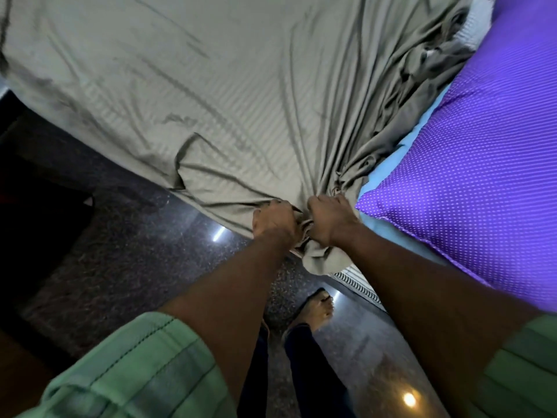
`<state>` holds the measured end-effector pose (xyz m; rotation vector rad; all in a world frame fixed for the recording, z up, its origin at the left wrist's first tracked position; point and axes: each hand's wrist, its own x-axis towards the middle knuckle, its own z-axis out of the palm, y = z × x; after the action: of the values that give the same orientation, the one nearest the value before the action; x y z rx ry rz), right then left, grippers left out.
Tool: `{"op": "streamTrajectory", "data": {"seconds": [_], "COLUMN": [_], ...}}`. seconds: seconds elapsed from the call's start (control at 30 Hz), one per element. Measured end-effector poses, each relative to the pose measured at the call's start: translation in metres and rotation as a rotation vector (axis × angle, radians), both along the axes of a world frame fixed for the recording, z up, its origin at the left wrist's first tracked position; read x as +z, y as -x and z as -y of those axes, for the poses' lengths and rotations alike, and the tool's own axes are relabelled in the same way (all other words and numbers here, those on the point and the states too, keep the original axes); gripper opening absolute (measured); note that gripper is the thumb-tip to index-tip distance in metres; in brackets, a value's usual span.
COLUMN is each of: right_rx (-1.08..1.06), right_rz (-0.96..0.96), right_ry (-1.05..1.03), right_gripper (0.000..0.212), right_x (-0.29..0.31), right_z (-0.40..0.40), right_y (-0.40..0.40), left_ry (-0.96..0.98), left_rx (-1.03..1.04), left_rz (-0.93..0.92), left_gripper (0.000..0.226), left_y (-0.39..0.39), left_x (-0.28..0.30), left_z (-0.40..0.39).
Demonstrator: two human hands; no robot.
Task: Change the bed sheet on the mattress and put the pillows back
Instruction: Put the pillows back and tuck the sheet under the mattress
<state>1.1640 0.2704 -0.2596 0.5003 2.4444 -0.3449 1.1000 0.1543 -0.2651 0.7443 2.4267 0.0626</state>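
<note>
Left hand (pixel 272 220) and right hand (pixel 330 220) both clenched tight on the bunched near corner of the grey sheet (pixel 211 86), creases fanning far-left, beside purple pillow (pixel 482 164).

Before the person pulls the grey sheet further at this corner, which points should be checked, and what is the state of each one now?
1. Left hand grips the grey sheet: ok, fingers curled in the cloth.
2. Right hand grips the same bunch of sheet: ok.
3. Purple pillow off the sheet: not ok, it lies on the bed close beside the hands, and the sheet is bunched along its edge.
4. Sheet lies flat: not ok, folds run toward the hands and a heap sits at the far right.
5. Mattress corner free: ok, its striped edge shows below the bunch.
6. Far corners of the sheet: cannot tell, out of view.
</note>
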Motion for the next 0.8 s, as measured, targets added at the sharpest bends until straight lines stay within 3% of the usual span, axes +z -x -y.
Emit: {"op": "streamTrajectory", "data": {"seconds": [0.07,0.17,0.23,0.33,0.53,0.67,0.8], "right_rx": [-0.412,-0.929,-1.099,-1.307,-1.282,-1.345,-1.318], "right_rz": [-0.094,-0.191,-0.244,-0.361,-0.451,-0.45,-0.445], "right_ry": [0.172,0.455,0.605,0.617,0.288,0.103,-0.018], "right_gripper": [0.044,0.016,0.018,0.024,0.036,0.047,0.068], "right_x": [0.015,0.055,0.093,0.147,0.237,0.249,0.241], "right_z": [-0.004,-0.018,-0.031,-0.054,-0.118,-0.163,-0.194], "right_y": [0.015,0.038,0.047,0.047,-0.014,-0.065,-0.108], "left_ry": [-0.056,-0.161,-0.222,-0.285,-0.303,-0.3,-0.312], "left_rx": [0.07,0.164,0.205,0.222,0.074,-0.091,-0.244], "left_rz": [0.092,0.156,0.2,0.234,0.277,0.248,0.244], "left_gripper": [0.043,0.033,0.026,0.026,0.023,0.024,0.013], "left_y": [0.009,0.021,0.027,0.03,0.022,0.005,-0.021], "left_x": [0.029,0.073,0.107,0.156,0.232,0.257,0.243], "left_z": [-0.015,-0.033,-0.044,-0.065,-0.131,-0.186,-0.239]}}
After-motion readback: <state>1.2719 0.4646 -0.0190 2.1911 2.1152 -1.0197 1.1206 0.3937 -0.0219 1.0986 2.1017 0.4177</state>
